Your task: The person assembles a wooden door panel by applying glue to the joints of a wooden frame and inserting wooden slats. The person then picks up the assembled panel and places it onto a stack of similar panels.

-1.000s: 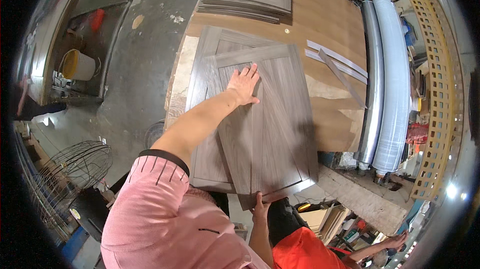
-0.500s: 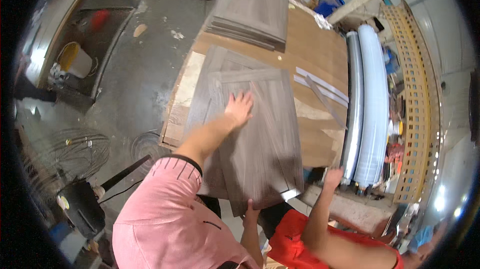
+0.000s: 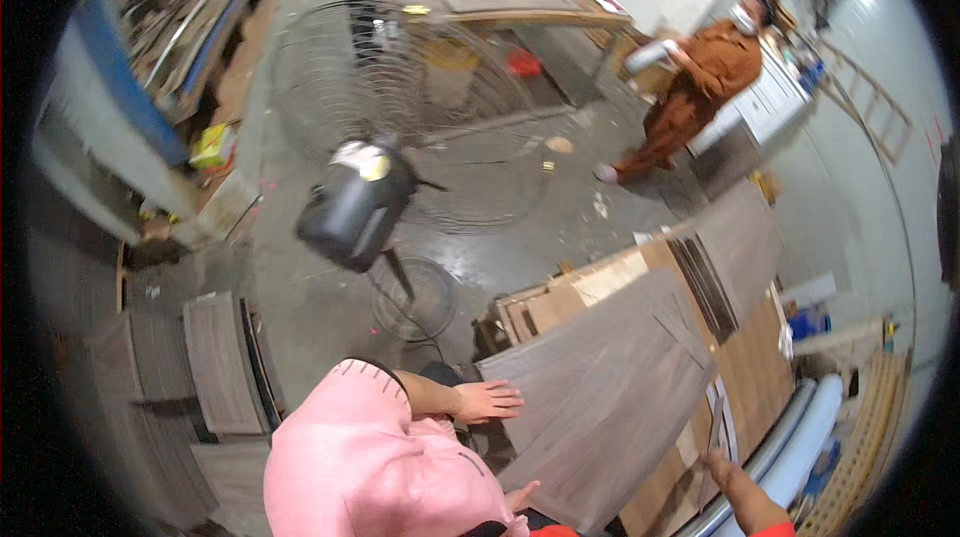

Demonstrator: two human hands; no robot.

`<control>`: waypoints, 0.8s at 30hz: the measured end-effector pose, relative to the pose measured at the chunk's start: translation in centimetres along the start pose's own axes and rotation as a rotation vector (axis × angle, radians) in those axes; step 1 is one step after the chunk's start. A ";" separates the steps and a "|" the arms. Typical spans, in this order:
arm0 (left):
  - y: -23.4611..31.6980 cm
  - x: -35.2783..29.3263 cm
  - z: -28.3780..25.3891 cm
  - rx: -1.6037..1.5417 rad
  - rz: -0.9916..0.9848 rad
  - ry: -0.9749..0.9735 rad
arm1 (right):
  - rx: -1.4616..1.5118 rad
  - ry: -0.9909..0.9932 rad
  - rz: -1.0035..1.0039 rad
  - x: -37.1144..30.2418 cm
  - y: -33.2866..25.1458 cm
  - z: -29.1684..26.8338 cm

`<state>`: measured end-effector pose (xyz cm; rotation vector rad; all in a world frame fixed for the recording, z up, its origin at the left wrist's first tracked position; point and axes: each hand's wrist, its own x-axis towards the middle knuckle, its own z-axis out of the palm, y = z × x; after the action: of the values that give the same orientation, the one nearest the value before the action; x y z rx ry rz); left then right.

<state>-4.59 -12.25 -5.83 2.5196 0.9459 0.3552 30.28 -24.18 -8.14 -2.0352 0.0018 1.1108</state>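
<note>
Left hand now at the panel's edge

The largest piece is the long worktable with a brown sheet covering point(image 3: 755, 377). On it, at the near end, lies the broad grey-brown wood-grain panel point(image 3: 600, 407); blur hides how it sits on whatever is under it. Beyond it on the same table stands a stack of matching grey-brown panels point(image 3: 740, 247). A black-bodied floor fan with a wire cage point(image 3: 365, 192) stands off to the left, now well inside the view, which has swung left.

The bare left hand point(image 3: 487, 402) has moved from the panel's middle to its left edge, lying flat with fingers extended, slightly spread, pinching nothing. Contact there suggests lighter steadying at the border instead of pressure over the face. The right hand point(image 3: 521, 497) shows only partly beside the near edge; its grip cannot be told. A co-worker's red-sleeved arm point(image 3: 748, 502) reaches in near thin white strips point(image 3: 718, 407).
</note>
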 end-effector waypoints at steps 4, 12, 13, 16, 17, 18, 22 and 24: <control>3.3 -8.9 -2.0 -0.015 -0.516 -0.057 | -0.036 0.027 -0.020 1.9 1.4 1.3; 4.7 -32.3 7.7 -0.556 -1.635 -0.093 | -0.073 -0.237 0.002 14.2 7.5 -0.4; 6.2 -34.4 8.0 -0.505 -1.666 -0.042 | -0.138 -0.263 -0.008 11.8 7.1 0.8; 10.2 -41.0 9.4 -0.469 -1.703 0.008 | -0.327 -0.397 -0.033 7.5 6.6 4.3; 10.6 -42.3 9.9 -0.484 -1.744 0.059 | -0.382 -0.430 -0.034 5.9 7.1 5.3; 11.1 -43.5 10.3 -0.495 -1.786 0.113 | -0.439 -0.468 -0.033 4.1 7.5 6.7; 9.4 -46.1 14.6 -0.576 -1.797 0.148 | -0.640 -0.602 -0.035 -2.6 12.0 12.0; 9.2 -47.8 14.5 -0.680 -1.982 0.084 | -0.718 -0.655 -0.052 -5.6 15.0 15.3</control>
<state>-29.07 -54.90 -18.41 0.2700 2.1831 0.0427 10.75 -26.55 -18.35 -2.1175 -0.8846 1.8809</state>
